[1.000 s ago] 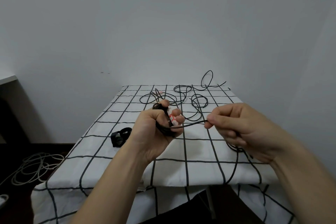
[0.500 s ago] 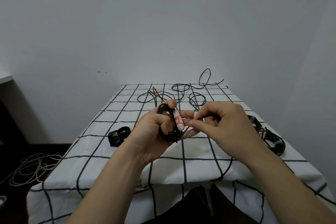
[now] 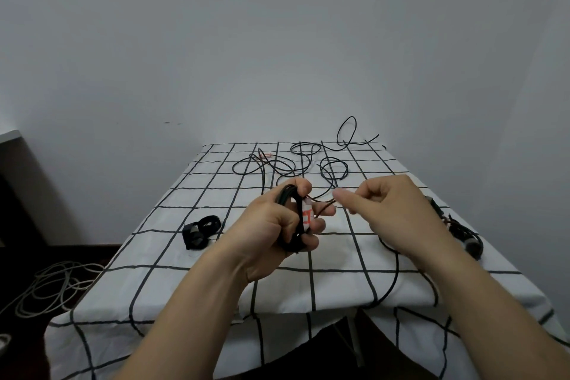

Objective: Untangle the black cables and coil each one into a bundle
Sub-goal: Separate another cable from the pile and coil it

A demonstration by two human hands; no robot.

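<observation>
A table draped in a white cloth with a black grid (image 3: 172, 259) stands against a plain grey wall, and pale cord (image 3: 52, 287) lies in loops on the dark floor at the left. We hold the work above the near half of the table. Our left hand (image 3: 277, 225) is closed around a partly wound black coil (image 3: 293, 219), the loops passing between thumb and curled fingers (image 3: 317, 227), with a white tag bearing red marks (image 3: 307, 215) pressed against the coil under the fingertips. Our right hand (image 3: 398, 213) is closed in a pinch, thumb against forefinger, on the free strand (image 3: 324, 205) that runs the short gap from the coil. From there the strand leads back to the loose tangle of black cables (image 3: 308, 160) spread over the far part of the table. A finished black bundle (image 3: 200, 230) lies on the cloth left of our hands, and another dark cable with connectors (image 3: 462, 231) lies at the right edge, partly hidden behind the right wrist. We judge the step in hand to be laying the next turn onto the coil. To do it well, we keep the left grip firm so the existing loops do not spring apart, let the strand slide through the right pinch under light tension, match each new loop to the size of the others, and stop to free any snag in the far tangle instead of pulling it tight.
</observation>
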